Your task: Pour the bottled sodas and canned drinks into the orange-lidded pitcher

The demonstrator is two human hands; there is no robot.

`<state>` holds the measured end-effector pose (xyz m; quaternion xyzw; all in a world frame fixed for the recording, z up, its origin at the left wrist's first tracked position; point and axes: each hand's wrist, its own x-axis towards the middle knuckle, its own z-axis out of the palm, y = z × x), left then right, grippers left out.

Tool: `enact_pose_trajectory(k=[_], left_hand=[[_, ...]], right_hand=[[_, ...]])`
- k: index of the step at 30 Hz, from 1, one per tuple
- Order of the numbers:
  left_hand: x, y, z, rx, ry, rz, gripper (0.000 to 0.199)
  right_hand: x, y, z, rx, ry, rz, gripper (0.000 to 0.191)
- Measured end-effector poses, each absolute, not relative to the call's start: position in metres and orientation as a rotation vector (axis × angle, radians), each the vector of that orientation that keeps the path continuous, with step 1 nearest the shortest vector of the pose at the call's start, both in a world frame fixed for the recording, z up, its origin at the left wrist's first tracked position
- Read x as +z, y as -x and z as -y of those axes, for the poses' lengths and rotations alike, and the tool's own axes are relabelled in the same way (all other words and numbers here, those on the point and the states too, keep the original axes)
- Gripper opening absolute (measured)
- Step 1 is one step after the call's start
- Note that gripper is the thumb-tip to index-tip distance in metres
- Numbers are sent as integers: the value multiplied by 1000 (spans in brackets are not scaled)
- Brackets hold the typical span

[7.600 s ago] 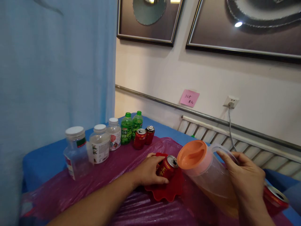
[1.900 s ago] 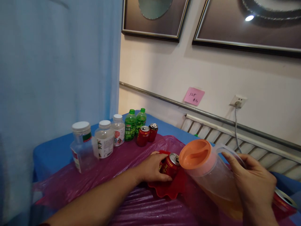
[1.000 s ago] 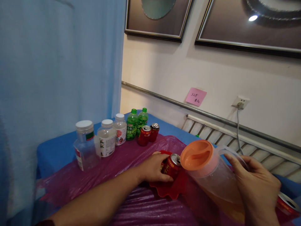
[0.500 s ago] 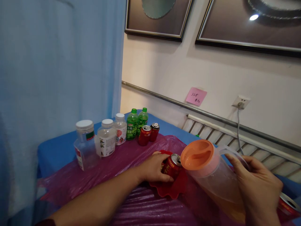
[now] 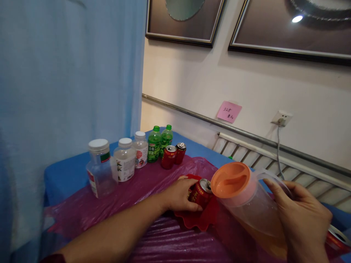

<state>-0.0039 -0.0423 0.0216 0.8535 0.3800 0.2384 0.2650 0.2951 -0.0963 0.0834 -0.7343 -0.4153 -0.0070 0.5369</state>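
My left hand is wrapped around a red drink can, which leans a little to the right over a red scalloped dish. By its handle, my right hand grips a clear plastic pitcher with an orange lid. The pitcher is tilted left, its lid edge close against the opened top of the can. Pale amber liquid lies in the lower part of the pitcher. Whether any liquid is flowing out, I cannot tell.
Beyond my left arm stand several clear jars with white caps, two green bottles and two red cans. Another can is at the right edge. Purple plastic sheeting covers part of the blue tabletop. A radiator lines the wall.
Almost nothing differs. My right hand has shifted very slightly to the right on the pitcher's handle; the can and my left hand stay in place.
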Motion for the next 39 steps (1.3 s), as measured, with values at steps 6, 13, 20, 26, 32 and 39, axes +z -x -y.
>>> enact_pose_trajectory(k=[6,13,20,26,32,39], left_hand=[[22,4,42,647,-2307,-1029,66],[22,4,42,654,-2294,-993,65],[21,4,41,648,-2308,-1011,65],[21,4,42,642,-2309,-1002,66],[21,4,42,642,-2312,-976,65],[21,4,41,643,-2317,-992,67]], right_hand=[[83,-294,95,5,1753,979,56],[86,-292,97,5,1755,989,55],[87,-292,97,-2,1790,982,55],[87,-292,98,1,1784,993,54],[83,-298,96,-19,1790,999,60],[82,-298,94,-16,1780,1002,59]])
